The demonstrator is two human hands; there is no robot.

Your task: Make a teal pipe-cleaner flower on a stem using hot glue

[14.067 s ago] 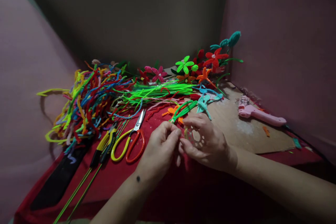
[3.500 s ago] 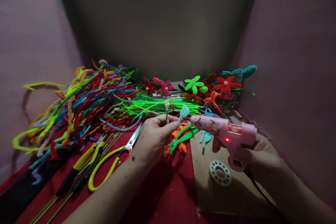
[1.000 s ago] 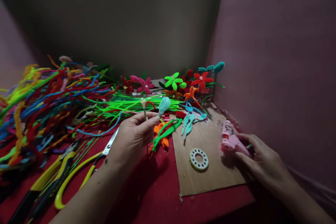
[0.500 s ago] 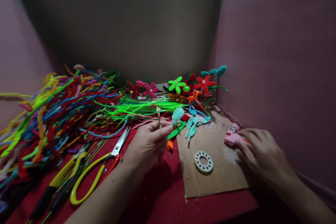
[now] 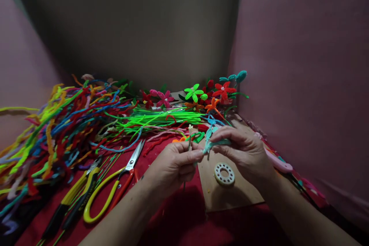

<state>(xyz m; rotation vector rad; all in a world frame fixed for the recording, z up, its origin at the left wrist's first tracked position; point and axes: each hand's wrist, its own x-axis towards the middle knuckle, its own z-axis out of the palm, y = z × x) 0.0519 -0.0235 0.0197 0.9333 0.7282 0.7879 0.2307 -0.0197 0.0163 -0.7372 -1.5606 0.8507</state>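
Note:
My left hand (image 5: 180,161) is closed round a thin dark stem (image 5: 189,141) that stands upright and carries a pale cream tip. Its thumb and forefinger also meet the end of a turquoise pipe-cleaner petal piece (image 5: 206,147). From the other side, my right hand (image 5: 245,152) pinches this turquoise piece, its fingers covering part of it. Just below, a white ring with holes (image 5: 224,174) lies on a cardboard sheet (image 5: 245,196). A pink glue gun (image 5: 279,161) rests beyond my right wrist, partly hidden by it.
Yellow-and-red-handled scissors (image 5: 115,184) and black-and-yellow pliers (image 5: 76,196) lie to the left on a red cloth (image 5: 184,219). Behind them is a heap of colourful pipe cleaners (image 5: 66,127). Green stems (image 5: 161,119) and finished pipe-cleaner flowers (image 5: 193,92) line the back, by the wall.
My right hand has let go of the pink glue gun and moved left to the turquoise piece. My left hand has shifted slightly right, still with the stem.

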